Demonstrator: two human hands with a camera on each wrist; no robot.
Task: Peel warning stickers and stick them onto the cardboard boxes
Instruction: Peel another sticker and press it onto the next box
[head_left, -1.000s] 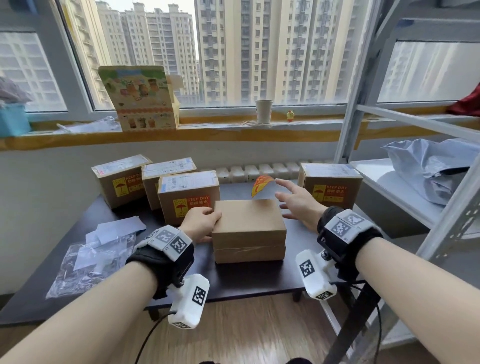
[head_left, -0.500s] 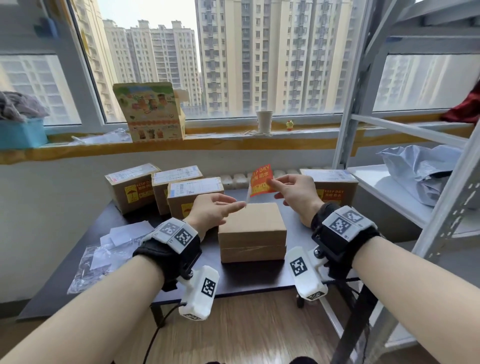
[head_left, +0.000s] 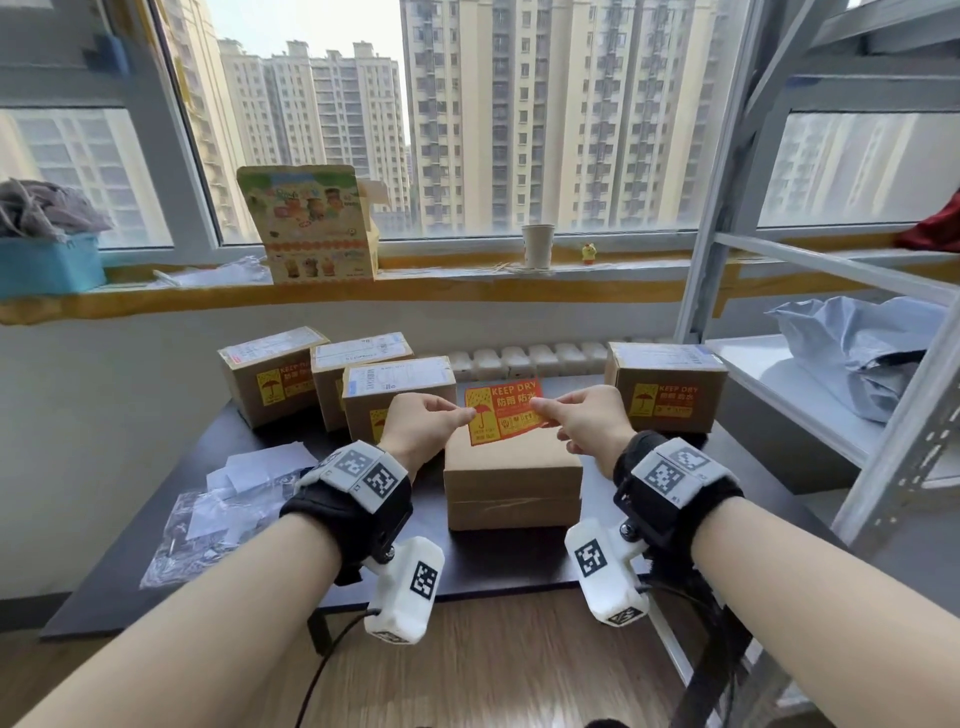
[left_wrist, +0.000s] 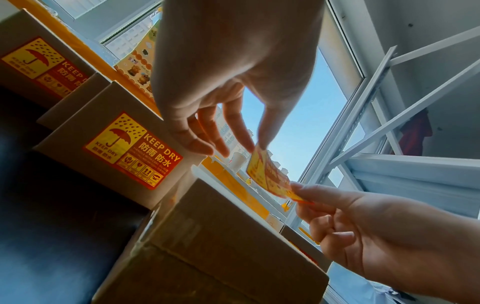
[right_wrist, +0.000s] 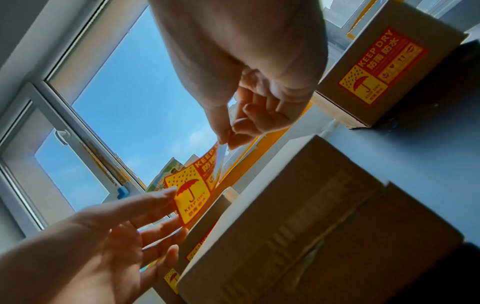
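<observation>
- The "KEEP DRY" warning sticker (head_left: 503, 411) is held in the air above the plain cardboard box (head_left: 511, 475), printed side toward the person, red and yellow with an umbrella symbol; it touches no box.
- The left hand (head_left: 422, 427) pinches the sticker's left edge between thumb and forefinger (in the left wrist view the other fingers hang straight and loose beside the pinch).
- The right hand (head_left: 587, 422) pinches the sticker's right edge, fingers curled in; the right wrist view shows a white layer (right_wrist: 220, 156) curling away from the printed face just under those fingertips (right_wrist: 228, 135), though whether that is backing paper I cannot tell.
- The two hands are apart, one at each end of the sticker, which stretches between them.
- The plain cardboard box sits near the front of the dark table (head_left: 156, 525), closed, with no sticker on the faces in view.
- Behind it on the left stand three labelled cardboard boxes (head_left: 332, 384) close together, each with a sticker on its front (the middle one's is mostly hidden).
- To the right, a fourth labelled box (head_left: 667, 387) stands apart from them, near the metal shelving (head_left: 727, 218).
- White paper pieces and a clear plastic bag (head_left: 208, 514) lie on the table's left side.
- On the window sill stand a printed carton (head_left: 311, 223) and a paper cup (head_left: 537, 245).
</observation>
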